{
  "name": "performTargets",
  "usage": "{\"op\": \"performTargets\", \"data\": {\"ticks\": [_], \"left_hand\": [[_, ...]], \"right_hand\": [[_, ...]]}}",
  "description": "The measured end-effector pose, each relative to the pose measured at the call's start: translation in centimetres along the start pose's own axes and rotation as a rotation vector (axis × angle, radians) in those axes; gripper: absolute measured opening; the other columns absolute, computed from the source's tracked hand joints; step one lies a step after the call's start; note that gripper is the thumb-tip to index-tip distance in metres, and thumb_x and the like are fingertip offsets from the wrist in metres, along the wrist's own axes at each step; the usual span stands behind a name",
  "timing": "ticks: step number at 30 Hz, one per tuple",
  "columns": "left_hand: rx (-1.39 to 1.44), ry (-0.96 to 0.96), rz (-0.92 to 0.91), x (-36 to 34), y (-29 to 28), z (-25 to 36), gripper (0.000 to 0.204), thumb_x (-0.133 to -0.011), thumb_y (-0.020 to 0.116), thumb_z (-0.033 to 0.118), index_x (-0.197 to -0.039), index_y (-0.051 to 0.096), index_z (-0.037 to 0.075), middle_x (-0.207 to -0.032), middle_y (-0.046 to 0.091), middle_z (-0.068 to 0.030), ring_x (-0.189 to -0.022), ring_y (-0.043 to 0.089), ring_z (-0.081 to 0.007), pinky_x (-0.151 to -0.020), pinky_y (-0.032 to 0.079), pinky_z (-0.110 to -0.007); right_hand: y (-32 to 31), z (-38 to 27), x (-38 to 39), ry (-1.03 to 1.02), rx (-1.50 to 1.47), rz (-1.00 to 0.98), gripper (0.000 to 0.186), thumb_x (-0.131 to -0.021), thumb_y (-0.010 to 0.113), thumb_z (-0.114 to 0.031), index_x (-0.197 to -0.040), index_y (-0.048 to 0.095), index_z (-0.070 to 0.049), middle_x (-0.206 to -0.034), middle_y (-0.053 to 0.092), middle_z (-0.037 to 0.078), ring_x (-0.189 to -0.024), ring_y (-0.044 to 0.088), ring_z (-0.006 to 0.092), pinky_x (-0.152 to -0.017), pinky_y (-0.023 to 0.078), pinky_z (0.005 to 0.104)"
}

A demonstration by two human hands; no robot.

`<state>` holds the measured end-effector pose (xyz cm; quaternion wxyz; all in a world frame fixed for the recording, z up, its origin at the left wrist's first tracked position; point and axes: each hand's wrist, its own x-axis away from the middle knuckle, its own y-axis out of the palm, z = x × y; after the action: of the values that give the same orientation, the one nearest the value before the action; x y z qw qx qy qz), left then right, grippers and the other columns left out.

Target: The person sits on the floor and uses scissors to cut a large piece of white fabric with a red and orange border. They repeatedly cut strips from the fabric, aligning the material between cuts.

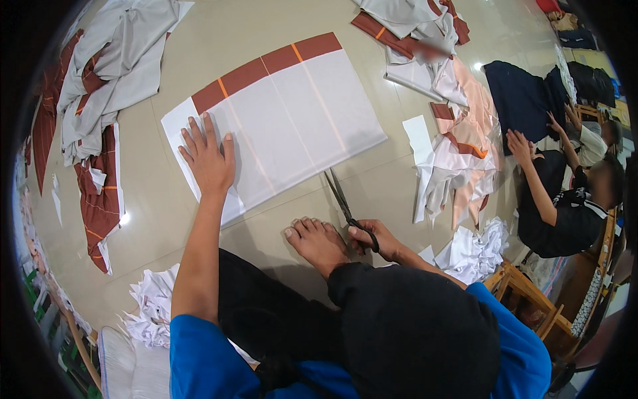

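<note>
A folded piece of white fabric (286, 113) with a rust-brown band and orange stripes lies flat on the floor in front of me. My left hand (208, 156) rests on its left side, palm down with the fingers spread, partly over a white strip (178, 121) at that edge. My right hand (373, 239) is closed round the handles of black scissors (341, 196). Their blades point away from me, the tips by the fabric's near edge. Whether the tips touch the cloth I cannot tell. My bare foot (312, 241) is just left of the scissors.
Grey and rust-brown cloth (126, 60) is heaped at the far left. Peach and white scraps (475, 139) lie on the right, near a person (558, 206) handling dark navy cloth (522, 96). White scraps (475, 249) are piled beside a wooden stool (522, 299); more scraps (151, 302) lie at my left.
</note>
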<state>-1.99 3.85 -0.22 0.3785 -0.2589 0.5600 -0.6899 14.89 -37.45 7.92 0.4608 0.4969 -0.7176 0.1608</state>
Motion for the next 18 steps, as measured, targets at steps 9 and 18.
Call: {"op": "performTargets", "data": {"ticks": [9,18], "left_hand": [[-0.099,0.012,0.061,0.5,1.1,0.1,0.078,-0.116,0.047,0.059,-0.181,0.029,0.02,-0.186,0.022,-0.0257,-0.17,0.016,-0.0555,-0.135,0.012,-0.072],[-0.11,0.004,0.072,0.6,1.1,-0.2,0.079,-0.115,0.047,0.06,-0.181,0.03,0.02,-0.186,0.024,-0.024,-0.17,0.016,-0.0541,-0.135,0.013,-0.072]], "right_hand": [[-0.3,0.2,-1.8,0.091,-0.36,-0.251,0.056,-0.109,0.071,-0.059,-0.103,0.069,-0.003,-0.08,0.068,0.007,-0.068,0.066,0.0183,-0.065,0.055,0.0337],[2.2,0.0,-2.5,-0.019,0.008,0.083,0.05,-0.103,0.083,-0.052,-0.092,0.071,-0.004,-0.074,0.068,0.003,-0.067,0.065,0.0127,-0.061,0.051,0.0291]]}}
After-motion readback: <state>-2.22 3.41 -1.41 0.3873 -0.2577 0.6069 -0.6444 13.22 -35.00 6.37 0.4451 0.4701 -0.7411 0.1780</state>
